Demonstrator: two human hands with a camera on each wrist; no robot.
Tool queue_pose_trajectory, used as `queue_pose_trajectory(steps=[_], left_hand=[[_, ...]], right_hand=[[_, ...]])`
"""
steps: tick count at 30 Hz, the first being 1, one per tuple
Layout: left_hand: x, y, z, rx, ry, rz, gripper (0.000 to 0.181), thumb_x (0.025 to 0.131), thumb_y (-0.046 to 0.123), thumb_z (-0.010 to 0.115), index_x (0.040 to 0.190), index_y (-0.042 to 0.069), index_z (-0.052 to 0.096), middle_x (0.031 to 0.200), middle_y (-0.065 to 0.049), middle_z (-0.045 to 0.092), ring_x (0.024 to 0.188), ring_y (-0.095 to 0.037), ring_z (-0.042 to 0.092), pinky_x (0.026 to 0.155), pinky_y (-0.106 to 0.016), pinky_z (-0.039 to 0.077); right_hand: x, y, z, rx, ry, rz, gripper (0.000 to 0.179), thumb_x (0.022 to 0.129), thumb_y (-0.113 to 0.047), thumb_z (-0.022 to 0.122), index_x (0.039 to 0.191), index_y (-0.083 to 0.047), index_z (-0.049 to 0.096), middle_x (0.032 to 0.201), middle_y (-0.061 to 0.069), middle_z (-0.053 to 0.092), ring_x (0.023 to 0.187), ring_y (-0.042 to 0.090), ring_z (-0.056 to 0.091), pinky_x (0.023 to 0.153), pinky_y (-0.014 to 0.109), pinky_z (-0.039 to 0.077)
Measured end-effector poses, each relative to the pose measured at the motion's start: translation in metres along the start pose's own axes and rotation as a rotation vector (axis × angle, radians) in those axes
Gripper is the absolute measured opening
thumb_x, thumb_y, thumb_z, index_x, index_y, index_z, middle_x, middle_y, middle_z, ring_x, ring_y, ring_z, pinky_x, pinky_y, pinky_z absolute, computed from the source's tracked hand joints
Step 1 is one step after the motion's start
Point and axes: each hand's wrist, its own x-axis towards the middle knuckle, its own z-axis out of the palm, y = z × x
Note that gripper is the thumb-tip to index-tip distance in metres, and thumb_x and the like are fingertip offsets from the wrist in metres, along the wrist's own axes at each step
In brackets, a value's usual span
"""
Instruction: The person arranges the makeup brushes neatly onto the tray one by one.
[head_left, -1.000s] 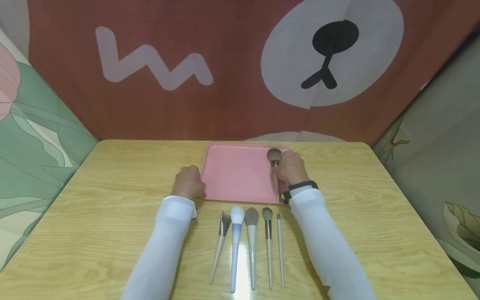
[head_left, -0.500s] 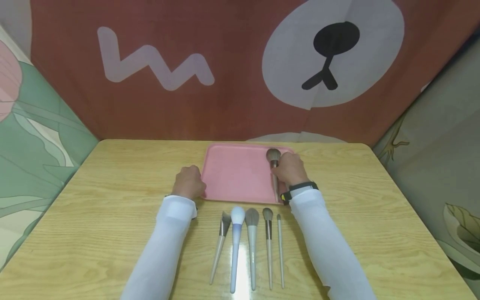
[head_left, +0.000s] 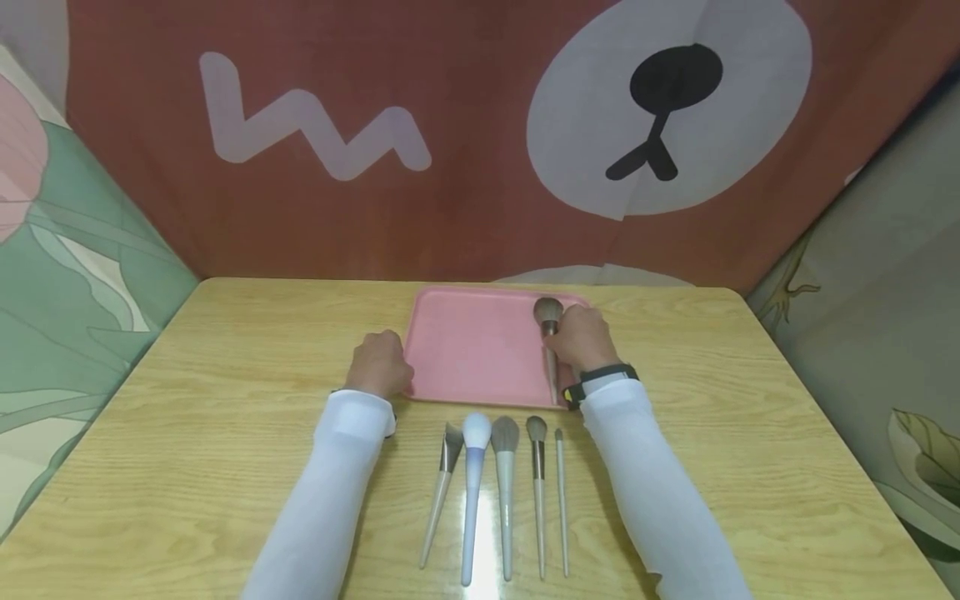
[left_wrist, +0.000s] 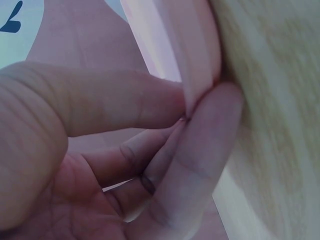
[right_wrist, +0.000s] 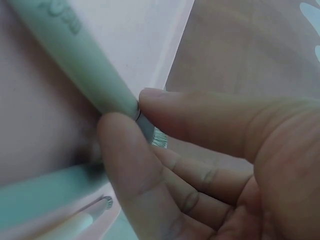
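Note:
A pink tray (head_left: 480, 350) lies on the wooden table. My left hand (head_left: 378, 365) pinches its left rim (left_wrist: 200, 50) between thumb and index finger in the left wrist view. At the tray's right side, a makeup brush (head_left: 549, 312) lies with its bristles toward the back. My right hand (head_left: 587, 337) pinches this brush between thumb and index finger, near where the pale green handle (right_wrist: 90, 65) meets the metal collar. Below it in the right wrist view, a second green handle (right_wrist: 45, 197) and a lighter, smaller brush (right_wrist: 75, 226) show; the right hand hides them in the head view.
In front of the tray lies a row of brushes: an angled one (head_left: 442, 492), a blue one (head_left: 472, 500), a wide grey-haired one (head_left: 506, 500), a smaller one (head_left: 537, 496) and a thin one (head_left: 562, 500). A brown printed wall (head_left: 465, 217) stands behind the table.

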Motion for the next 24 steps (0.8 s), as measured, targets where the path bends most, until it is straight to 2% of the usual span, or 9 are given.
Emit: queue_pose_trajectory(steps=[7, 14, 16, 18, 21, 24], left_hand=[[0.0, 0.0, 0.0, -0.004, 0.007, 0.005, 0.017, 0.079, 0.0, 0.073, 0.095, -0.006, 0.075, 0.094, -0.024, 0.075, 0.071, -0.03, 0.066, 0.06, -0.034, 0.055], [-0.002, 0.001, -0.002, -0.003, 0.005, 0.01, 0.018, 0.078, 0.0, 0.073, 0.095, -0.006, 0.075, 0.097, -0.026, 0.075, 0.072, -0.031, 0.066, 0.059, -0.034, 0.055], [-0.002, 0.001, -0.003, -0.005, 0.005, 0.006, 0.018, 0.078, 0.0, 0.073, 0.095, -0.006, 0.076, 0.096, -0.026, 0.076, 0.071, -0.031, 0.066, 0.058, -0.034, 0.055], [-0.001, 0.001, -0.003, -0.005, 0.007, 0.002, 0.018, 0.079, 0.0, 0.072, 0.095, -0.006, 0.076, 0.096, -0.025, 0.076, 0.071, -0.031, 0.067, 0.059, -0.034, 0.055], [-0.001, 0.001, -0.001, 0.003, 0.011, 0.008, 0.018, 0.079, 0.001, 0.072, 0.096, -0.006, 0.076, 0.098, -0.027, 0.076, 0.073, -0.033, 0.069, 0.063, -0.037, 0.059], [-0.001, -0.001, 0.0, 0.009, 0.018, 0.009, 0.021, 0.079, 0.002, 0.073, 0.098, -0.007, 0.075, 0.101, -0.028, 0.075, 0.077, -0.035, 0.071, 0.069, -0.041, 0.061]], right_hand=[[-0.004, -0.004, -0.005, 0.026, -0.016, 0.028, 0.026, 0.092, -0.014, 0.073, 0.069, -0.006, 0.064, 0.061, 0.004, 0.056, 0.055, 0.016, 0.054, 0.047, 0.024, 0.039], [-0.01, -0.008, -0.01, 0.029, -0.023, -0.003, 0.038, 0.095, -0.015, 0.071, 0.06, -0.009, 0.057, 0.052, -0.002, 0.047, 0.047, 0.011, 0.046, 0.044, 0.023, 0.034], [-0.011, -0.009, -0.013, 0.025, -0.022, -0.015, 0.037, 0.095, -0.016, 0.071, 0.061, -0.009, 0.058, 0.053, -0.002, 0.048, 0.048, 0.011, 0.046, 0.045, 0.024, 0.034], [-0.013, -0.011, -0.016, 0.021, -0.02, -0.025, 0.032, 0.095, -0.019, 0.072, 0.066, -0.007, 0.064, 0.058, 0.0, 0.055, 0.053, 0.013, 0.049, 0.049, 0.025, 0.037], [-0.018, -0.014, -0.022, 0.035, -0.013, -0.04, 0.023, 0.095, -0.023, 0.073, 0.083, -0.004, 0.074, 0.074, 0.008, 0.069, 0.064, 0.018, 0.058, 0.056, 0.027, 0.043], [-0.026, -0.016, -0.03, 0.072, -0.003, -0.068, 0.025, 0.096, -0.025, 0.073, 0.1, -0.001, 0.077, 0.091, 0.015, 0.076, 0.073, 0.021, 0.066, 0.062, 0.029, 0.048]])
